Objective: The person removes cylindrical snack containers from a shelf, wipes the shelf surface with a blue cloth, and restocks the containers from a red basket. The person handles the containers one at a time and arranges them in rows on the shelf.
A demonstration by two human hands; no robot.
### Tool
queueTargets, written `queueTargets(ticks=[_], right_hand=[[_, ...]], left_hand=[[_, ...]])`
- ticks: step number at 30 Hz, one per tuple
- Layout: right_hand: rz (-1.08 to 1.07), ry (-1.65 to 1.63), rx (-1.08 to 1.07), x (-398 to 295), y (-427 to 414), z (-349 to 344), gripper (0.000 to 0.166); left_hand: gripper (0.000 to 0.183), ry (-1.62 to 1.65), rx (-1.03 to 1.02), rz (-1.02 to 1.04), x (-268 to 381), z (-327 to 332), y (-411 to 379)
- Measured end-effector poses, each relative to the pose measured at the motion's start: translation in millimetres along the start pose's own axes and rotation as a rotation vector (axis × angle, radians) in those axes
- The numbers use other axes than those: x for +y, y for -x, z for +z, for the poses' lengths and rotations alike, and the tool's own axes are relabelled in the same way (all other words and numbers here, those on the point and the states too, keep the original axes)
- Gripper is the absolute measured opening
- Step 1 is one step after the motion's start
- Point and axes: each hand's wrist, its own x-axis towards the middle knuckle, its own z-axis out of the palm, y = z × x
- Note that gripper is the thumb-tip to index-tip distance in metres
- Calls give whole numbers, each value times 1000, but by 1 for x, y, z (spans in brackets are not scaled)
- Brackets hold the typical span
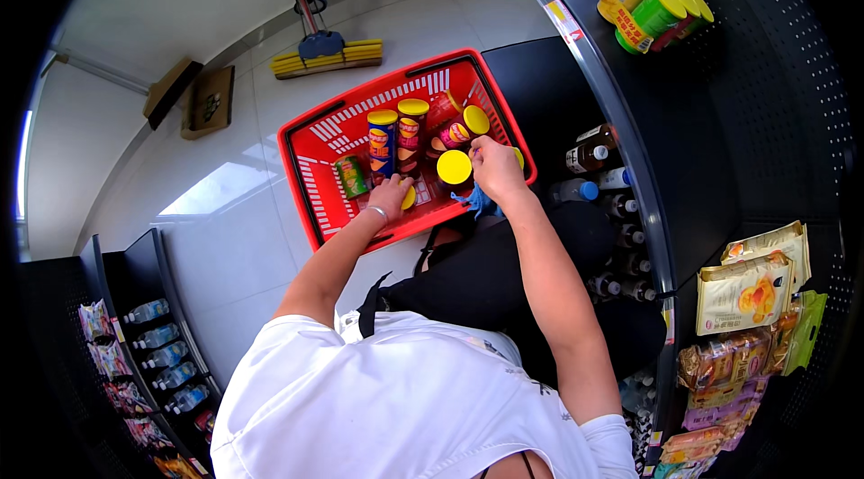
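Note:
A red plastic shopping basket (405, 236) rests in front of me with several chip canisters in it. My left hand (390, 195) is on a yellow-lidded canister (408, 198) at the basket's near left side; whether it grips it I cannot tell. Over the right side, my right hand (496, 165) has its fingers pinched beside a canister with a round yellow lid (454, 168); what they hold is unclear. A blue cloth (478, 201) hangs below that hand. A blue canister (383, 145) and a dark red canister (410, 134) stand upright; a green one (351, 176) leans at the left.
Right of the basket, a black shelf (648, 161) has bottles beneath it, bundled canisters (655, 3) at its far end and packaged bread (746, 297) nearer. A broom (324, 53) and an open cardboard box (209, 101) are on the floor beyond. Bottled water (162, 354) lines the left shelf.

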Motion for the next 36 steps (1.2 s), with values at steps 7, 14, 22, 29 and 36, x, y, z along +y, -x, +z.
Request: queueTargets(ticks=[7, 14, 22, 29, 36], right_hand=[[56, -198, 210, 3, -5, -26, 25], [111, -433, 665, 8, -18, -62, 33], [166, -563, 572, 2, -14, -59, 30], [194, -672, 438, -17, -14, -56, 27], [15, -505, 276, -26, -9, -29, 21]], left_hand=[[66, 477, 149, -157, -54, 1, 11], [55, 388, 273, -791, -122, 22, -16], [65, 612, 293, -938, -132, 69, -57], [54, 793, 268, -969, -111, 59, -50], [39, 1280, 347, -734, -73, -8, -3]])
